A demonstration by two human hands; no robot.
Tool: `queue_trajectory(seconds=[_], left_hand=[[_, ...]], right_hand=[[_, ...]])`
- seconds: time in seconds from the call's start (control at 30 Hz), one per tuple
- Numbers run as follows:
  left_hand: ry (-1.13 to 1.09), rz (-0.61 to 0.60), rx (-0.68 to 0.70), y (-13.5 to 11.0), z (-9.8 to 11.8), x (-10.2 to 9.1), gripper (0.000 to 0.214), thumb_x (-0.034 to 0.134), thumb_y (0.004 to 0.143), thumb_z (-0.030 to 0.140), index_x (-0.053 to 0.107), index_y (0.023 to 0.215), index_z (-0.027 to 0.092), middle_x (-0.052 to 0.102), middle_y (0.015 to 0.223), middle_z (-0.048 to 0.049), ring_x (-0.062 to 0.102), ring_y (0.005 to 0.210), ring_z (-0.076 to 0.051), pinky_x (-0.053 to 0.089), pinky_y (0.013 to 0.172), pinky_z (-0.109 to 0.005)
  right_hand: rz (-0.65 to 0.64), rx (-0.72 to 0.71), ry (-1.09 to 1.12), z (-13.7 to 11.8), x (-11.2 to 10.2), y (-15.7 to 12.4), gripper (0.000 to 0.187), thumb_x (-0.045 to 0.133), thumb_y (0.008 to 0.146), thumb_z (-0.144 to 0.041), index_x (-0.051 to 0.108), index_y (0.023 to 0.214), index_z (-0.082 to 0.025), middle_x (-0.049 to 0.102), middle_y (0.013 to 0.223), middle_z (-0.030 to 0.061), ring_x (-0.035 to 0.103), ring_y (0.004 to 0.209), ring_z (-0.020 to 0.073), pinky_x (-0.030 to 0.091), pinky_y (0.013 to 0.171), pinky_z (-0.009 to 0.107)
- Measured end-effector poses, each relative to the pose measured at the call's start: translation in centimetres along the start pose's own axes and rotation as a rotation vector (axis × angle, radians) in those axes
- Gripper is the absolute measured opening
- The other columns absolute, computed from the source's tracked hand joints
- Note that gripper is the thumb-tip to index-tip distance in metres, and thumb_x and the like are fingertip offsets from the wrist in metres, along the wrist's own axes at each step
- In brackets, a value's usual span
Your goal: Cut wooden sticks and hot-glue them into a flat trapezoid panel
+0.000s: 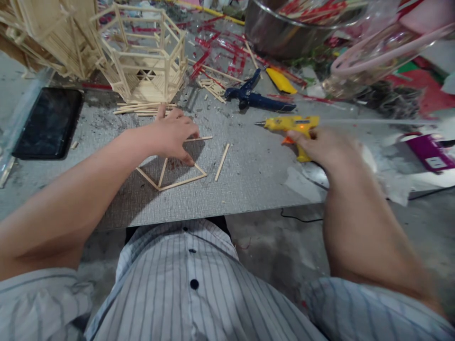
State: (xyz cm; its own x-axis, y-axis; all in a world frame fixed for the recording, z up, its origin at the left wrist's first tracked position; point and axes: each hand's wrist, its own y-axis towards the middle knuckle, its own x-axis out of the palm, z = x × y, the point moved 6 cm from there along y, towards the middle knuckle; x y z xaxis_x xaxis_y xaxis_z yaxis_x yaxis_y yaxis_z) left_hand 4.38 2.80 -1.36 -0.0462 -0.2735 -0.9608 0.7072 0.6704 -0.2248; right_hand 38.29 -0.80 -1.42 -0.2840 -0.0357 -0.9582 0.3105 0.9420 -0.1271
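Observation:
My right hand [329, 144] is wrapped round the handle of a yellow hot glue gun [293, 124], its nozzle pointing left and an orange light lit on its side. Over the left part of the table, my left hand [174, 132] spreads its fingers, with the fingertips at a pile of thin wooden sticks [142, 109] and the thumb near a flat frame of joined sticks [183, 182]. That hand hides part of the frame. One loose wooden stick [222, 162] lies just right of it.
Behind the pile stands an openwork stick structure [142, 59]. A black phone [48, 123] lies at left. Dark blue cutters [263, 97], a yellow-handled tool [280, 80], a metal pot [284, 33] and a pink-rimmed basket [387, 52] stand or lie farther back. A purple box [430, 151] is at right.

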Motion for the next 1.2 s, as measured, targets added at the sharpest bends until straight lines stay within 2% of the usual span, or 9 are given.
queue_trajectory(seconds=[0.03, 0.1, 0.17, 0.3, 0.4, 0.63, 0.9, 1.07, 1.2], left_hand=[[0.0, 0.0, 0.001, 0.0, 0.0, 0.0, 0.075, 0.059, 0.076, 0.07, 0.059, 0.137, 0.027, 0.057, 0.14, -0.0102, 0.029, 0.145, -0.046, 0.011, 0.118, -0.066], [-0.002, 0.001, -0.002, 0.0, 0.0, 0.0, 0.073, 0.061, 0.076, 0.069, 0.061, 0.136, 0.027, 0.058, 0.139, -0.0095, 0.031, 0.142, -0.045, 0.011, 0.118, -0.066], [-0.003, 0.003, 0.0, 0.0, 0.1, -0.1, 0.073, 0.06, 0.077, 0.069, 0.06, 0.137, 0.027, 0.059, 0.14, -0.0081, 0.032, 0.141, -0.044, 0.009, 0.118, -0.067], [-0.001, 0.0, -0.002, -0.2, 0.2, -0.2, 0.073, 0.057, 0.079, 0.071, 0.059, 0.137, 0.025, 0.057, 0.144, -0.0077, 0.03, 0.142, -0.043, 0.006, 0.119, -0.067], [0.003, -0.009, -0.003, -0.2, 0.2, -0.2, 0.073, 0.06, 0.079, 0.07, 0.059, 0.136, 0.026, 0.056, 0.146, -0.0086, 0.029, 0.143, -0.043, 0.005, 0.119, -0.065], [0.005, -0.002, -0.003, 0.0, 0.0, 0.0, 0.071, 0.06, 0.077, 0.07, 0.061, 0.131, 0.024, 0.059, 0.139, -0.008, 0.031, 0.144, -0.043, 0.012, 0.119, -0.064], [-0.002, 0.064, 0.03, 0.0, 0.0, 0.0, 0.064, 0.062, 0.08, 0.065, 0.063, 0.126, 0.021, 0.061, 0.134, -0.0115, 0.036, 0.138, -0.04, 0.018, 0.117, -0.063], [0.006, 0.1, 0.061, 0.4, -0.4, 0.3, 0.062, 0.063, 0.078, 0.066, 0.064, 0.122, 0.022, 0.062, 0.128, -0.0082, 0.04, 0.137, -0.039, 0.022, 0.117, -0.061], [0.034, 0.111, 0.069, 0.4, -0.3, 0.2, 0.058, 0.065, 0.08, 0.063, 0.064, 0.12, 0.02, 0.063, 0.126, -0.0104, 0.042, 0.134, -0.039, 0.025, 0.116, -0.061]], right_hand=[[0.046, 0.112, -0.107, 0.6, -0.2, -0.3, 0.051, 0.062, 0.084, -0.069, 0.046, 0.064, -0.025, 0.046, 0.064, 0.0079, 0.045, 0.071, 0.0229, 0.025, 0.069, 0.041], [0.183, 0.124, -0.187, -0.1, -0.9, -1.2, 0.044, 0.063, 0.086, -0.063, 0.057, 0.073, -0.022, 0.06, 0.081, 0.0166, 0.053, 0.083, 0.0281, 0.03, 0.072, 0.042], [0.224, -0.121, -0.126, -2.7, -0.5, -2.4, 0.032, 0.06, 0.091, -0.05, 0.066, 0.088, -0.019, 0.067, 0.099, 0.0195, 0.059, 0.093, 0.0299, 0.036, 0.077, 0.042], [-0.012, -0.813, 0.053, -9.6, 2.9, -6.1, 0.025, 0.057, 0.093, -0.035, 0.074, 0.108, -0.023, 0.068, 0.119, 0.0124, 0.064, 0.101, 0.0271, 0.046, 0.083, 0.038], [-0.18, -1.026, -0.019, -12.7, 5.5, -7.7, 0.028, 0.053, 0.097, -0.034, 0.075, 0.112, -0.026, 0.067, 0.123, 0.0105, 0.066, 0.097, 0.0244, 0.046, 0.074, 0.033], [-0.267, -1.082, -0.096, -14.9, 6.4, -7.2, 0.022, 0.052, 0.099, -0.033, 0.071, 0.095, -0.024, 0.068, 0.119, 0.0068, 0.061, 0.081, 0.017, 0.033, 0.06, 0.028], [-0.181, -1.022, -0.3, -15.6, 6.4, -7.0, 0.028, 0.044, 0.103, -0.029, 0.07, 0.105, -0.021, 0.071, 0.115, 0.0095, 0.063, 0.083, 0.0205, 0.026, 0.055, 0.029], [-0.129, -1.045, -0.263, -15.8, 6.5, -7.0, 0.027, 0.044, 0.102, -0.033, 0.07, 0.1, -0.024, 0.073, 0.11, 0.0059, 0.064, 0.082, 0.0191, 0.03, 0.055, 0.03], [-0.125, -1.063, -0.227, -15.7, 6.8, -6.9, 0.027, 0.044, 0.102, -0.035, 0.069, 0.098, -0.026, 0.073, 0.11, 0.0049, 0.064, 0.083, 0.0199, 0.034, 0.057, 0.03]])
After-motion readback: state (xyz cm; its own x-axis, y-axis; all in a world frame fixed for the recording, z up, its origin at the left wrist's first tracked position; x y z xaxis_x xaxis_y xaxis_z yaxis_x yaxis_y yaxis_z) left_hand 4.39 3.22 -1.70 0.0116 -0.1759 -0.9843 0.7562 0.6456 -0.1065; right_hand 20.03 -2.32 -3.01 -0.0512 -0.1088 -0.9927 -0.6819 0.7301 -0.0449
